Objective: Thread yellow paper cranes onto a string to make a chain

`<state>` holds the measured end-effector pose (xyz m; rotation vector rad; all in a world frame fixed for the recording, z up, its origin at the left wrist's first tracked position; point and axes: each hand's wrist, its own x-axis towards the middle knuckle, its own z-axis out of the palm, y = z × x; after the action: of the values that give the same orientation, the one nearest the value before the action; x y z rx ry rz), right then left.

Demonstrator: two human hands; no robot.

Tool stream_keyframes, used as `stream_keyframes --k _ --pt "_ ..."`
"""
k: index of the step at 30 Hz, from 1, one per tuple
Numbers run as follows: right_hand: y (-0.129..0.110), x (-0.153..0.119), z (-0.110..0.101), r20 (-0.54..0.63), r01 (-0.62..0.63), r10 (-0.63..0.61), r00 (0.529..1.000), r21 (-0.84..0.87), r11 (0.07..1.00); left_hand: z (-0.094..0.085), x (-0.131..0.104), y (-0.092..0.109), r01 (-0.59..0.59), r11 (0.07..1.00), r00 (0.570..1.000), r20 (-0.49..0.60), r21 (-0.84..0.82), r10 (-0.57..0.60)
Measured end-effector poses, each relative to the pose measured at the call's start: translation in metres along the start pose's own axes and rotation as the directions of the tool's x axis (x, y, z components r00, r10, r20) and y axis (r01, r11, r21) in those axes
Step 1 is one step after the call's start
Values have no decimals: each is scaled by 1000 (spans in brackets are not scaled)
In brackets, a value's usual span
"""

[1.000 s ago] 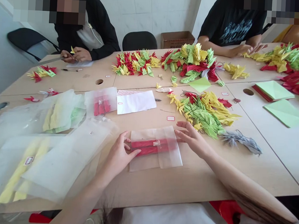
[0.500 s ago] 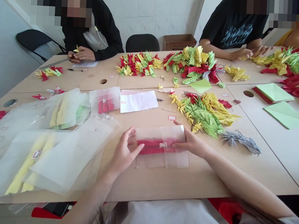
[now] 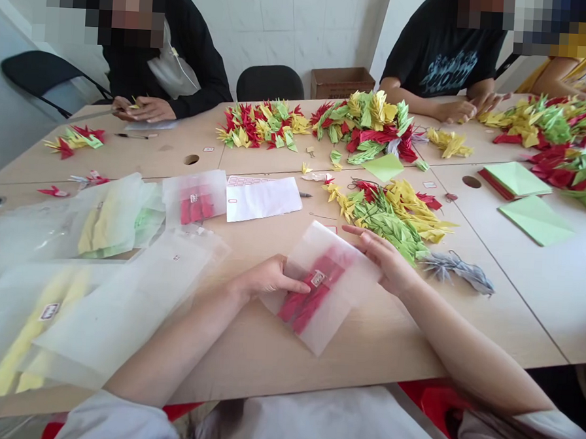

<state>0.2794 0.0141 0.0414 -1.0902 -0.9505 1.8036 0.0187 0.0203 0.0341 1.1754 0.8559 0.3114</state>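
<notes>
A translucent paper packet with red folded-paper strips inside and a small white label sits tilted over the table in front of me. My left hand is closed on its left edge, thumb lying on top near the label. At the packet's upper right edge is my right hand, fingers stretched out and apart; the packet's corner overlaps the palm, and I cannot tell how firmly they touch. Left of my left hand lie loose translucent sheets over a packet with yellow strips.
Another red-filled packet and a white paper lie ahead. Strung paper cranes and a grey bundle are beyond my right hand. Green paper squares lie at right. Two people work across the table.
The packet has turned from lying level to slanting, its right end raised away from me. My left hand has moved right along with it; the right hand's fingers have loosened and straightened.
</notes>
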Motion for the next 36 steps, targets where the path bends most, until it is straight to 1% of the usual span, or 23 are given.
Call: stream_keyframes --k 2,3,4,6,8,10,13,16,18,20,23,24,26,28,30,32,34,36 --pt "6 5 -1 -32 48 -45 999 108 993 2 2 -8 -79 988 985 -166 -136 56" --pt "11 7 1 -29 50 -48 998 110 993 3 3 -10 -131 974 968 -237 -187 84" --pt "16 7 4 -13 24 -23 1000 70 997 4 4 -12 -179 959 952 -286 -218 113" --pt "27 5 12 13 -50 51 999 -75 996 8 7 -14 -253 935 929 -333 -248 163" --pt "36 2 20 -10 -97 97 995 -224 970 12 10 -15 -287 923 921 -340 -256 192" --pt "40 1 24 -51 -104 92 994 -318 942 15 11 -14 -284 923 923 -334 -260 190" --pt "43 2 24 -65 -74 54 996 -361 930 17 10 -14 -257 920 934 -322 -296 157" --pt "43 4 21 -61 -51 30 998 -382 923 17 9 -14 -247 907 929 -349 -342 121" --pt "43 5 19 -49 -35 16 999 -404 914 15 9 -15 -234 905 916 -393 -354 82" --pt "43 5 19 -34 -24 10 999 -430 902 9 10 -16 -224 914 890 -454 -339 49" --pt "45 4 18 -18 -23 17 1000 -471 882 -2 8 -16 -233 934 844 -533 -270 57" --pt "45 5 17 -13 -23 19 1000 -478 878 -6 7 -16 -236 938 840 -539 -254 66" --pt "45 5 18 4 -20 25 1000 -480 877 -10 5 -16 -224 942 846 -530 -251 60" --pt "45 5 19 22 -9 22 1000 -472 881 -11 4 -17 -206 943 856 -515 -260 45" --pt "44 5 20 52 22 3 999 -463 886 -6 3 -17 -213 942 862 -503 -259 56" --pt "45 4 20 73 53 -22 997 -469 881 1 4 -17 -247 938 869 -483 -242 105" --pt "48 3 20 51 39 -15 999 -510 859 9 6 -14 -269 934 880 -454 -235 140" --pt "51 1 20 16 -3 13 1000 -502 865 13 6 -9 -273 933 887 -436 -236 150"
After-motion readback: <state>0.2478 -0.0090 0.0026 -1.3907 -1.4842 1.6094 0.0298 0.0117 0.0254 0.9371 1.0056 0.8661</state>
